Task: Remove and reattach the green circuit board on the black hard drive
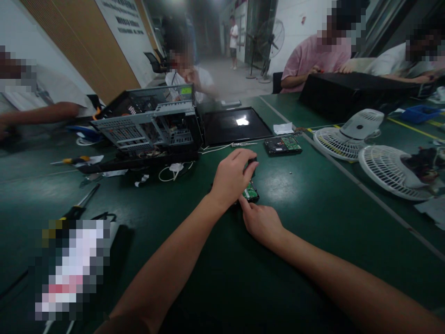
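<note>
My left hand [232,175] is closed, its thumb and fingers pinching a small dark object [253,163] whose kind I cannot make out. Beneath that hand lies a hard drive [251,192] with a green circuit board, mostly hidden. At its near edge, my right hand [263,221] grips the drive, the index finger stretched along it and the other fingers curled under. A second hard drive [283,145] with a green board rests farther off to the right.
An opened computer case [149,132] stands at the left, beside a dark flat screen panel [236,125]. White fan parts [385,171] sit at the right. A screwdriver [74,211] and a pixelated object [74,269] lie at front left. Several people sit around the green table [323,222].
</note>
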